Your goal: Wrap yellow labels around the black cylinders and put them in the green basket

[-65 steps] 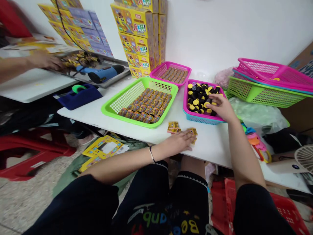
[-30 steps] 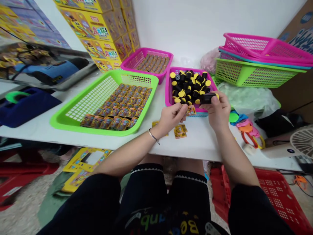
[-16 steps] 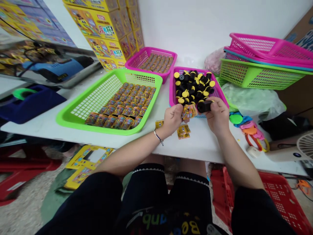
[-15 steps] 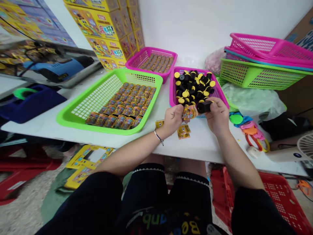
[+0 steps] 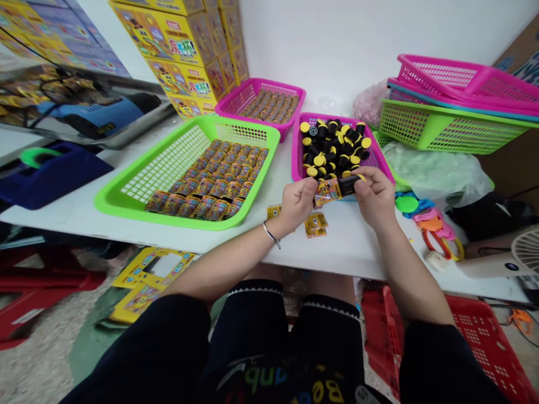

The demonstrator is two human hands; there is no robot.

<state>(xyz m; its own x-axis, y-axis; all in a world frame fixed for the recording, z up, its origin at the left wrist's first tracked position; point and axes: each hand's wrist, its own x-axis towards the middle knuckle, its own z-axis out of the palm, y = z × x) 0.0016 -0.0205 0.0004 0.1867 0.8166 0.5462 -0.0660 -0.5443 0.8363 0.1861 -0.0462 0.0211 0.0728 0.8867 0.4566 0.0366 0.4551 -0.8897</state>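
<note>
Between my hands, a printed plastic sleeve (image 5: 327,192) and a small black canister (image 5: 348,185) with a yellow cap meet end to end. My left hand (image 5: 298,202) pinches the sleeve at its left side. The fingers of my right hand (image 5: 374,196) are closed on the canister at its capped end. The canister's end appears to be at the sleeve's opening; how far it sits inside I cannot tell. Below lie flat printed sleeves (image 5: 315,223) on the white table (image 5: 269,247). Just behind my hands stands a pink basket (image 5: 385,168) of loose black canisters with yellow caps.
A green basket (image 5: 126,216) at the left holds rows of wrapped canisters; a second pink basket (image 5: 303,92) behind it holds more. Yellow boxes (image 5: 181,50) are stacked at the back. Stacked baskets (image 5: 455,126), a plastic bag (image 5: 438,174) and a fan (image 5: 505,255) stand right.
The canister has come into line with the sleeve, and its end now meets the sleeve's opening. My right hand has turned slightly; both hands keep their hold.
</note>
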